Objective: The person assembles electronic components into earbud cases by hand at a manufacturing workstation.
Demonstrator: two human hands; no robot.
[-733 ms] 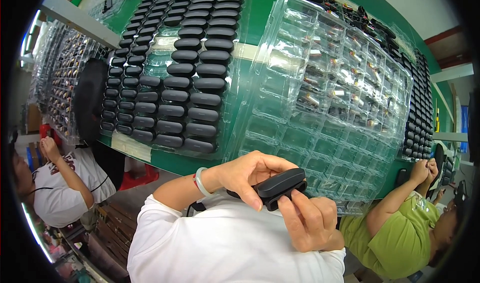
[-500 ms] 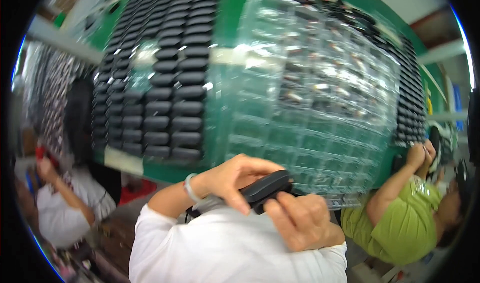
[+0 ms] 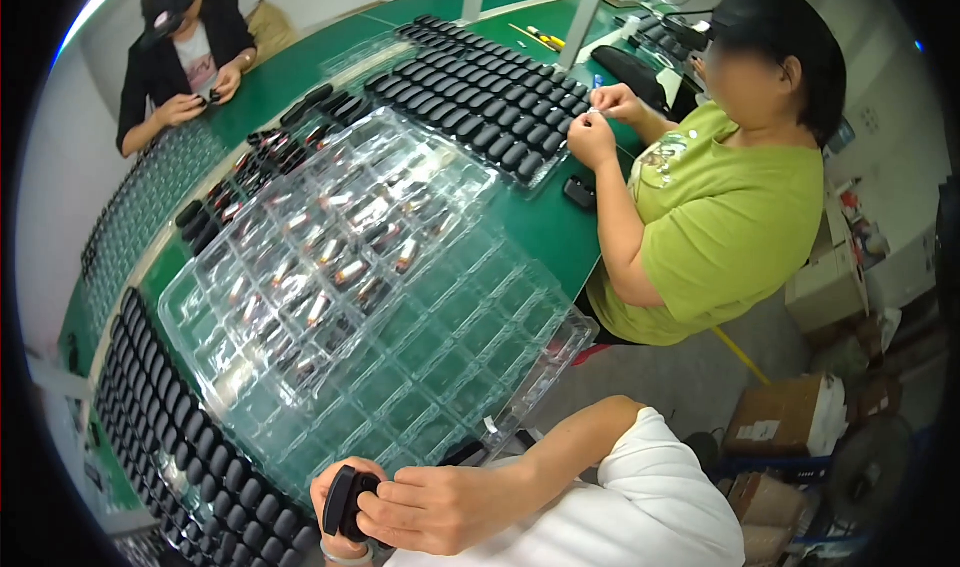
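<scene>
Black case [image 3: 340,502] has shifted leftward in view, clasped between curled left fingers [image 3: 366,465] and right fingers [image 3: 388,515].

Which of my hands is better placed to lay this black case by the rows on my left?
Probably your left hand: it holds the black case and sits nearer those rows. Your right hand is farther off, fingers on the case.

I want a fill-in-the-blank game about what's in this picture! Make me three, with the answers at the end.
The colour of the oblong case in the left hand and right hand is ____.
The bare tabletop is coloured ____.
In the picture, the co-worker in the light-green shirt is to the ____ of the clear trays.

Missing words: black; green; right.
</scene>
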